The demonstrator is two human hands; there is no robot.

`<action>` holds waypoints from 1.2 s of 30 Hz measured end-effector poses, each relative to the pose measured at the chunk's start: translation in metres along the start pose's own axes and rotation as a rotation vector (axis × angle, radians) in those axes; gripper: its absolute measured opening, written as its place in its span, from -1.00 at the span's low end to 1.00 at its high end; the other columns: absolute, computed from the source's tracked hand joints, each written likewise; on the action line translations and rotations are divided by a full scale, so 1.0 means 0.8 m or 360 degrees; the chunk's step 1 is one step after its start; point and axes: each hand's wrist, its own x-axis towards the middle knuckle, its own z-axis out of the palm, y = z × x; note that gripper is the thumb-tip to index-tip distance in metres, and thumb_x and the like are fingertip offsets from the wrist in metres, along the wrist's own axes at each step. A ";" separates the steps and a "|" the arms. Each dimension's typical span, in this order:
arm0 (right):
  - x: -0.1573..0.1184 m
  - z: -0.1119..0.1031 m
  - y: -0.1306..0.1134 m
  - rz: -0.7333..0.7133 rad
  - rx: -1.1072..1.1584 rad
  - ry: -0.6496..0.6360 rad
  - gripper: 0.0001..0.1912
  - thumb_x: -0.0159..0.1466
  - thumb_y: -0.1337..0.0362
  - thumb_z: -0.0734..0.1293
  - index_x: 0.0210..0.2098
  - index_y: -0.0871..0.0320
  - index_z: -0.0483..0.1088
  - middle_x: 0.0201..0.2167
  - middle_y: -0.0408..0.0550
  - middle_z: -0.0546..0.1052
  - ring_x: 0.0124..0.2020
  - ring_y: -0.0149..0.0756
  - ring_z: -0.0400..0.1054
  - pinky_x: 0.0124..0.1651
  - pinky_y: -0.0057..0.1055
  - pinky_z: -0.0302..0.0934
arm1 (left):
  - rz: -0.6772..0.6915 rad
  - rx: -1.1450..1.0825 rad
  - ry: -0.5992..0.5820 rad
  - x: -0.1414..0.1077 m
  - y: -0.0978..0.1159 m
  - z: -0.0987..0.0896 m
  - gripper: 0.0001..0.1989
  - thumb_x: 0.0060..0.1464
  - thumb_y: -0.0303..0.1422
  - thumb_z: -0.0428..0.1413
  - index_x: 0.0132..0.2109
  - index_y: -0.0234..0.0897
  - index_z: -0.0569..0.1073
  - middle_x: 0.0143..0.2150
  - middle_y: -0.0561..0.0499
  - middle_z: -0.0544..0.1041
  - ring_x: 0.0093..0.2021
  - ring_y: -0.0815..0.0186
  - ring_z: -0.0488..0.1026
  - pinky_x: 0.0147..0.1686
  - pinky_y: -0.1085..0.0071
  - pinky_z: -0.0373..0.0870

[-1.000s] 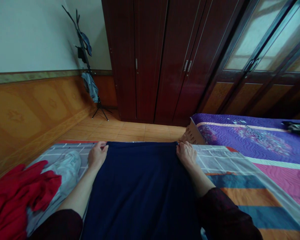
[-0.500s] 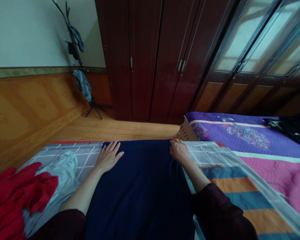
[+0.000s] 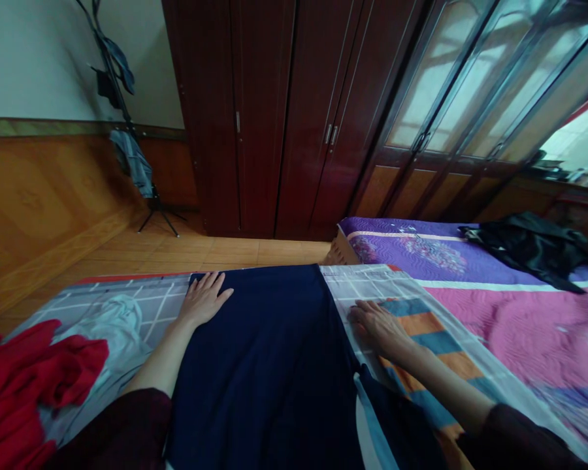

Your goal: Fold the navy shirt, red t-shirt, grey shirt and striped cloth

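A dark navy garment lies spread over the checked sheet in front of me, its near end running out of view. My left hand rests flat on its far left corner, fingers apart. My right hand is off the garment, over the sheet to its right, with fingers extended and nothing visible in them. A light blue and white strip shows along the garment's right side. Beside my right forearm lies a folded cloth with blue and orange stripes.
To the left lie a red garment and a pale blue garment. A purple and pink bed carries a black garment on the right. Behind stand a dark wardrobe and a coat stand.
My right hand has left the garment's far right corner and moved right and nearer to me. My left hand stays on the left corner. The view has turned slightly right.
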 end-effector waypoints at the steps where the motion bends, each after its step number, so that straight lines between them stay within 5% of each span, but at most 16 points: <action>1: -0.009 0.001 0.002 0.0016 0.0058 0.0027 -0.83 0.27 0.35 0.20 -0.31 0.19 0.42 -0.10 0.15 0.46 -0.04 -0.12 0.32 -0.02 -0.26 0.20 | -0.0002 0.0001 0.0004 0.000 0.000 0.001 -0.33 0.20 0.00 -0.19 0.32 -0.30 0.13 0.37 -0.13 0.04 0.37 0.07 -0.08 0.28 0.02 -0.17; 6: -0.031 0.029 -0.025 0.0149 0.0442 0.0264 -0.76 0.27 0.13 0.26 -0.39 0.15 0.40 0.09 0.13 0.37 0.11 -0.10 0.23 0.11 -0.21 0.13 | -0.0001 0.0023 0.0039 0.000 -0.004 0.005 -0.33 0.19 0.00 -0.20 0.32 -0.28 0.14 0.36 -0.12 0.07 0.36 0.07 -0.05 0.28 0.04 -0.15; 12: -0.027 0.047 -0.033 0.0246 0.0511 0.0403 -0.88 0.18 0.30 0.31 -0.49 0.13 0.38 0.02 0.01 0.46 0.08 -0.18 0.25 0.14 -0.27 0.11 | 0.0023 0.0039 0.0063 0.003 -0.003 0.002 -0.37 0.20 -0.05 -0.20 0.29 -0.31 0.19 0.34 -0.16 0.12 0.35 0.07 -0.01 0.26 0.07 -0.10; 17: -0.036 0.041 -0.028 0.0325 0.0431 0.0494 -0.82 0.21 0.36 0.22 -0.49 0.15 0.39 -0.01 0.07 0.46 0.09 -0.13 0.21 0.11 -0.26 0.12 | -0.0026 0.0061 -0.0050 -0.013 0.006 -0.025 -0.34 0.15 -0.07 -0.11 0.27 -0.40 0.22 0.32 -0.27 0.13 0.32 -0.03 0.04 0.23 0.03 0.00; 20: -0.041 0.040 -0.028 0.0358 0.0381 0.0530 -0.83 0.20 0.37 0.21 -0.47 0.16 0.41 -0.04 0.14 0.46 0.07 -0.05 0.20 0.08 -0.20 0.15 | 0.0077 0.0042 -0.0151 -0.060 0.023 -0.053 -0.31 0.10 -0.03 -0.04 0.28 -0.33 0.22 0.33 -0.24 0.11 0.31 -0.03 0.07 0.23 0.05 -0.01; 24: -0.042 0.039 -0.031 0.0270 0.0356 0.0567 -0.83 0.17 0.37 0.23 -0.29 0.18 0.44 0.10 0.15 0.36 0.17 -0.01 0.09 0.13 -0.14 0.10 | 0.0421 -0.0127 -0.0368 -0.170 0.060 -0.085 -0.38 0.11 -0.01 0.00 0.29 -0.03 0.17 0.35 -0.03 0.09 0.32 0.06 0.07 0.27 0.07 -0.08; 29: -0.042 0.037 -0.031 -0.0064 0.0381 0.0555 -0.81 0.13 0.44 0.21 -0.33 0.14 0.44 -0.04 0.04 0.47 0.08 -0.15 0.23 0.18 -0.23 0.06 | 0.0745 -0.0291 -0.0480 -0.289 0.097 -0.082 -0.42 0.13 -0.13 0.08 0.27 0.22 0.12 0.33 0.08 0.14 0.30 0.07 0.13 0.22 0.03 0.10; 33: -0.042 0.039 -0.030 -0.0172 0.0448 0.0564 -0.77 0.13 0.40 0.22 -0.26 0.16 0.45 0.04 0.07 0.42 0.12 -0.11 0.20 0.16 -0.18 0.06 | 0.0735 -0.0309 -0.0296 -0.317 0.118 -0.066 -0.57 0.13 -0.23 0.12 0.15 0.05 0.36 0.22 -0.03 0.34 0.23 0.07 0.23 0.15 0.09 0.26; 36: -0.042 0.036 -0.034 -0.0243 0.0559 0.0480 -0.82 0.17 0.38 0.20 -0.34 0.13 0.45 -0.14 0.00 0.49 -0.09 -0.21 0.33 0.04 -0.26 0.15 | 0.0699 -0.0347 -0.0126 -0.314 0.130 -0.064 -0.84 0.19 -0.33 0.04 -0.15 -0.12 0.51 -0.11 -0.07 0.51 -0.02 0.18 0.41 0.05 0.18 0.34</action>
